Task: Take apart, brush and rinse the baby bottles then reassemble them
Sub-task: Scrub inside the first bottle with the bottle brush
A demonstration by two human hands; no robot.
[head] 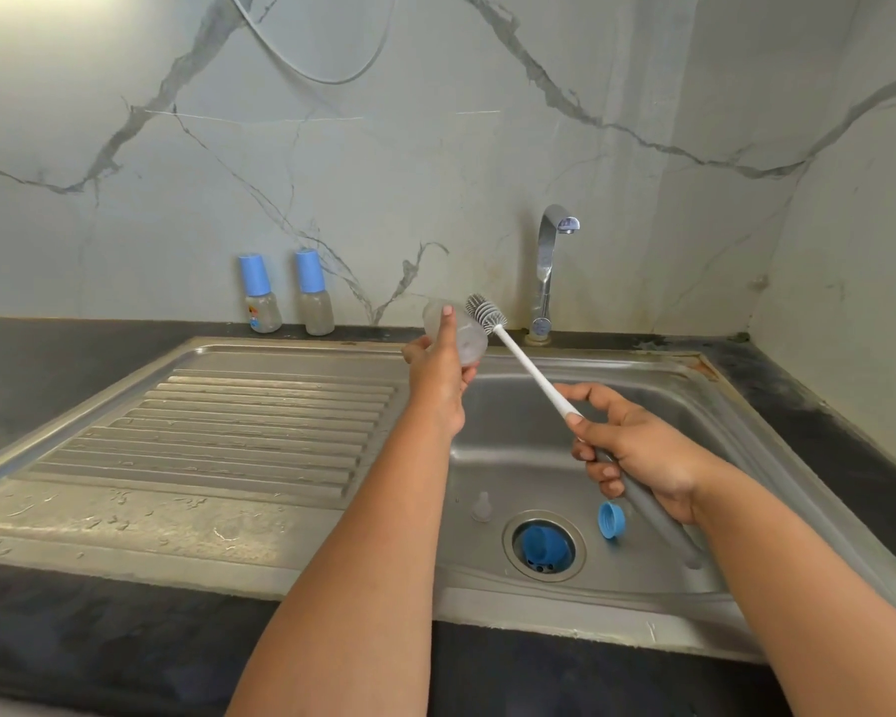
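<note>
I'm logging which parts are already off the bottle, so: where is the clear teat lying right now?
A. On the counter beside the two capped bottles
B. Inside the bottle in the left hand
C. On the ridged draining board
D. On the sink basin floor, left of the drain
D: the clear teat lies on the sink basin floor, just left of the drain.

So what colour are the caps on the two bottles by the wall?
Blue. Both caps show best in the head view, on the bottles.
</note>
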